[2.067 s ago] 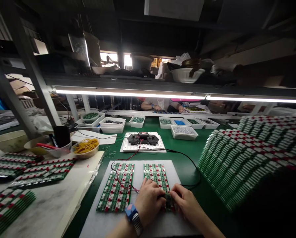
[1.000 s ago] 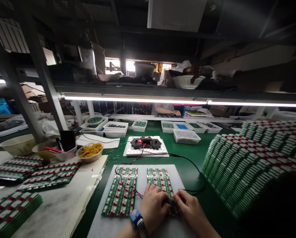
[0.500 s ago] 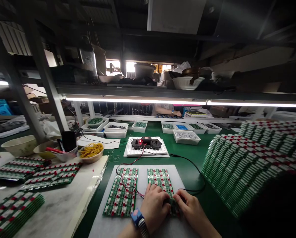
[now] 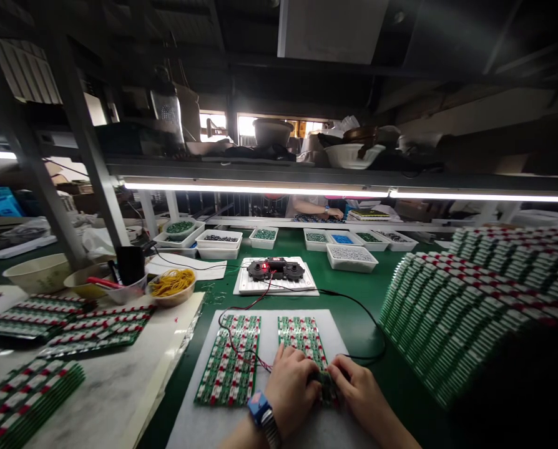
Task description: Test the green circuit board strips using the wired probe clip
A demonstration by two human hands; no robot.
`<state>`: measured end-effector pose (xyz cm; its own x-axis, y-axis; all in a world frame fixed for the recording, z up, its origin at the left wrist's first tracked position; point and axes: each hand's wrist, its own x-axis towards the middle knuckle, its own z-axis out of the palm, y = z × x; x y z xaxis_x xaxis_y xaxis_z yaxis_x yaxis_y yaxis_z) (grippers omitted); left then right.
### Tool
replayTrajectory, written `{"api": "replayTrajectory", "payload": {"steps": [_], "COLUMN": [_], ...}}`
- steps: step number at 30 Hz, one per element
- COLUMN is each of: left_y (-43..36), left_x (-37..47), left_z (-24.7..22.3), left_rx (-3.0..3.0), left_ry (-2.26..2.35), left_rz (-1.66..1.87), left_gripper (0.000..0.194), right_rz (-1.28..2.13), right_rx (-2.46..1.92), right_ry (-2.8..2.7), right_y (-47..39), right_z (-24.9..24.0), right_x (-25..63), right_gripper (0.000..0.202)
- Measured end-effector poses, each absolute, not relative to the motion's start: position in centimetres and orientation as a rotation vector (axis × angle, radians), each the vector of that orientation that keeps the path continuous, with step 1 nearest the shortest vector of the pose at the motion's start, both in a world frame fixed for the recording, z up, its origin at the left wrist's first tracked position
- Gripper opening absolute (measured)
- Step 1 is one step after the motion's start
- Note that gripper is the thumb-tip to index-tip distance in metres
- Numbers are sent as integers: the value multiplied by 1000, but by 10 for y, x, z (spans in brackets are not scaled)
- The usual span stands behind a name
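Circuit boards lie on the white mat [image 4: 185, 430]: one left panel [image 4: 230, 362], one right panel [image 4: 302, 337]. Your left hand [image 4: 292, 383] bends its fingers over the right panel; your right hand [image 4: 361, 390] pinches near its edge.

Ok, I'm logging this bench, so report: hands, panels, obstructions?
Left hand, right hand: both at near end of right panel. Panel flat on white mat, partly covered. Wires across left panel.

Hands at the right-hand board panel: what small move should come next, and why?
Perhaps lift the left hand slightly: it covers part of the right-hand board panel, leaving the spot beside the right hand's fingertips hard to see.
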<state>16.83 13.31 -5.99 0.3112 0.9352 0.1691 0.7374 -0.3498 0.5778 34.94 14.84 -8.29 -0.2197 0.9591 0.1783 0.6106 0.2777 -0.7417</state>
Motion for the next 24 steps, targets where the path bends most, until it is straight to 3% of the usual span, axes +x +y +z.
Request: {"api": "replayTrajectory", "payload": {"steps": [24], "left_y": [132], "left_x": [171], "left_z": [-58], "left_rx": [2274], "left_ry": [1537], "left_rz": [621], "left_gripper": [13], "right_rz": [666], "right_rx": [-1458], "right_ry": [-1931], "right_y": [148], "right_z": [-82], "right_x": [348], "right_gripper": [39]}}
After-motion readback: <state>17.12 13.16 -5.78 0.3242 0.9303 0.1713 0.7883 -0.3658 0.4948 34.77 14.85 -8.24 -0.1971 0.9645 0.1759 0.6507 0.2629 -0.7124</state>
